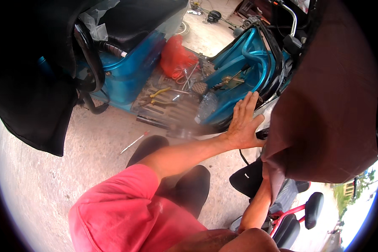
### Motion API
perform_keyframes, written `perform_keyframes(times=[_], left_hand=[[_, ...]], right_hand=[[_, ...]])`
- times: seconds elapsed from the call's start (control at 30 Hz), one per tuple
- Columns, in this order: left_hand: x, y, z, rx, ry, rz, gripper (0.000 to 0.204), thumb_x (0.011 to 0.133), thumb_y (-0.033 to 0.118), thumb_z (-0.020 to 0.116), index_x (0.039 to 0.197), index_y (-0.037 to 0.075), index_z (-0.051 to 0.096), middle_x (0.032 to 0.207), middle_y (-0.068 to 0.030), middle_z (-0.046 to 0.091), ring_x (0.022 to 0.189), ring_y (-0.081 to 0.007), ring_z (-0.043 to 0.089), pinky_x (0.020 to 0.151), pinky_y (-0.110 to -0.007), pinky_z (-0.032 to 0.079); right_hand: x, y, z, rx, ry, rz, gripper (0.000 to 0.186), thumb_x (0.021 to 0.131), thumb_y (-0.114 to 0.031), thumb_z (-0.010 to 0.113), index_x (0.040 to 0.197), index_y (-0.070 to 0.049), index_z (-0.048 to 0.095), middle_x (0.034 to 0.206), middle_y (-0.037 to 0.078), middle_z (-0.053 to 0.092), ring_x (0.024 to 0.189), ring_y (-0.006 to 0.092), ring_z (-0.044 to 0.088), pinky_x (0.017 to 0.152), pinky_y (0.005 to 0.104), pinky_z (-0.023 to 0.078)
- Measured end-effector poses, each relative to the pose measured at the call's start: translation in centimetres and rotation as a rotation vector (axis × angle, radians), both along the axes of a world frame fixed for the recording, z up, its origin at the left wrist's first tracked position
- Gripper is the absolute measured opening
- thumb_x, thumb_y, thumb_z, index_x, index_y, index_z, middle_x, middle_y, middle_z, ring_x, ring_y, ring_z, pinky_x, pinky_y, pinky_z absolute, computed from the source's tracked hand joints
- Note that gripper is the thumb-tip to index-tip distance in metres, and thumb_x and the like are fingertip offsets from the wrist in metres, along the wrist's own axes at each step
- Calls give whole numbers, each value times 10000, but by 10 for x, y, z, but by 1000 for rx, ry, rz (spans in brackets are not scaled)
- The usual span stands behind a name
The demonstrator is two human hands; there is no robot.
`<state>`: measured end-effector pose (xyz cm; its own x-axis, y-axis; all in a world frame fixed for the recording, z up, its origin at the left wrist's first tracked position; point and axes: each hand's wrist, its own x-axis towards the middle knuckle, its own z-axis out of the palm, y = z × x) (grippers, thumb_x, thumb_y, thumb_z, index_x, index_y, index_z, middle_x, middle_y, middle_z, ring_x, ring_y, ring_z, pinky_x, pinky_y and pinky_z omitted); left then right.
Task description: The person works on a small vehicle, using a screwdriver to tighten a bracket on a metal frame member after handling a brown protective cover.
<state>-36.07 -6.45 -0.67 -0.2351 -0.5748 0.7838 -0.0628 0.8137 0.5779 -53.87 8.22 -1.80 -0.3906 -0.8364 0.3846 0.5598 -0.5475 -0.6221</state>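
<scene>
My left hand (244, 122) is open, fingers stretched and thumb apart, against the edge of a blue scooter's front panel (227, 103). A small black part shows just under its thumb. My right forearm (256, 206) reaches up beneath a large brown fabric cover (323, 113), which hides most of that hand; its fingers do not show. Pliers with yellow handles (161, 102), a clear plastic bottle (206, 107) and a red plastic bag (178, 56) lie on the scooter's footboard (151, 114).
A thin screwdriver-like tool (134, 142) with a red end lies on the concrete ground. Left of the footboard are the scooter's black seat (126, 21) and a hanging black cloth (33, 109). A red-framed vehicle with black pads (313, 210) stands at the lower right.
</scene>
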Motion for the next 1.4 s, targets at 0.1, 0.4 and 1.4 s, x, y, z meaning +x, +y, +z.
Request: perform_keyframes(times=[0.1, 0.4, 1.4], left_hand=[[12, -6, 4, -4, -7, -47, 636, 557, 361, 875, 1012, 4, 609, 1477, -398, 153, 1358, -582, 189, 1027, -643, 257], [4, -7, 1, -25, 61, -57, 744, 528, 368, 892, 1128, 44, 594, 1486, -366, 173, 1344, -583, 213, 1007, -627, 293], [25, -15, -31, 230, 102, -124, 1230, 474, 340, 928, 1496, 114, 282, 1426, -334, 274, 1249, -517, 352, 1007, -549, 332]], right_hand=[[-1, 8, 57, -255, -71, 89, 383, 870, -321, 610, 1124, -35, 605, 924, 56, 550, 872, 223, 497, 783, 370, 404], [20, -33, 31, 291, 867, -140, 734, 840, -474, 633, 1386, -33, 416, 1395, 180, 459, 1329, 322, 417, 1089, 456, 340], [80, -121, 60, 159, 659, 35, 1096, 733, -422, 653, 1532, 1, 32, 1468, 389, 239, 1373, 472, 318, 1141, 571, 226]])
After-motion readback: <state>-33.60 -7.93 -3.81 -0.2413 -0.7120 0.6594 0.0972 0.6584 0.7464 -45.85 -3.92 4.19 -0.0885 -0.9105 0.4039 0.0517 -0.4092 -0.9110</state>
